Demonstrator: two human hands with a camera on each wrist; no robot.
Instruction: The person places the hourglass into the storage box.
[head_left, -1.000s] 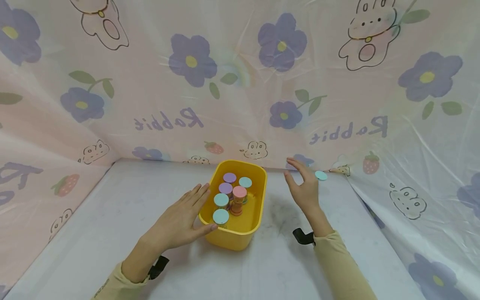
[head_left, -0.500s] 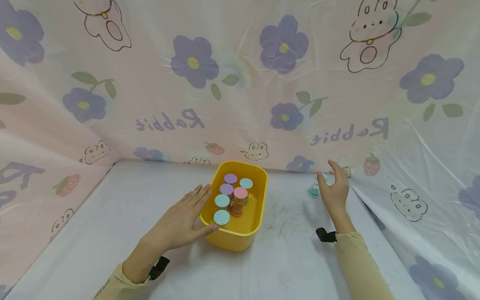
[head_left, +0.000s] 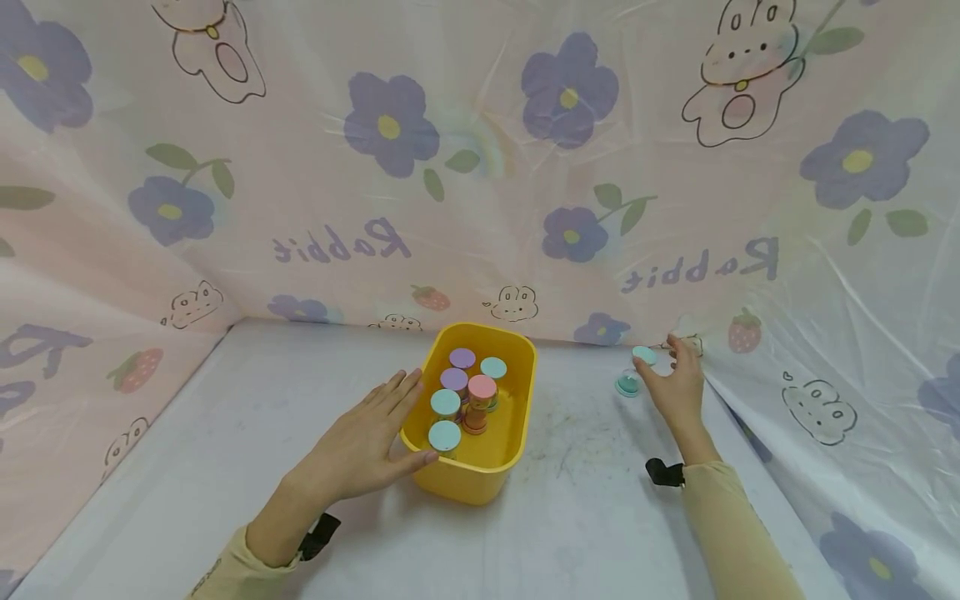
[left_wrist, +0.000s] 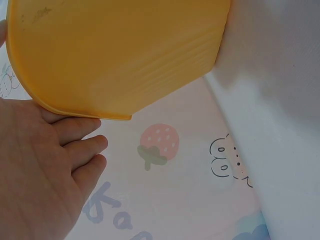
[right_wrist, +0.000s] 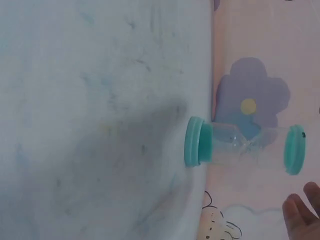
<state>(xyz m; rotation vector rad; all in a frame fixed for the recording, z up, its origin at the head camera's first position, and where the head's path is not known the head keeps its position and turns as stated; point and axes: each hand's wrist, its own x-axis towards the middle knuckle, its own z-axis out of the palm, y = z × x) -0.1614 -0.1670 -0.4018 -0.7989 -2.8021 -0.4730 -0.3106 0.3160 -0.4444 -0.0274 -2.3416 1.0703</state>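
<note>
A sand timer with turquoise caps and clear bulbs stands upright at the back right of the table. My right hand is beside its top cap, thumb and fingers spread apart. In the right wrist view, the fingertips show a gap from the timer. The yellow box holds several sand timers with light blue, purple and pink caps; the pink-capped timer has orange-brown parts. My left hand rests at the box's left rim, fingers straight, thumb along the near corner.
A white-covered table lies under everything. Behind and at the sides hangs a curtain printed with flowers, rabbits and strawberries, its foot close behind the standing timer.
My right hand has moved right and back, from beside the box to the standing timer, whose base came into sight. My left hand has stayed at the box.
</note>
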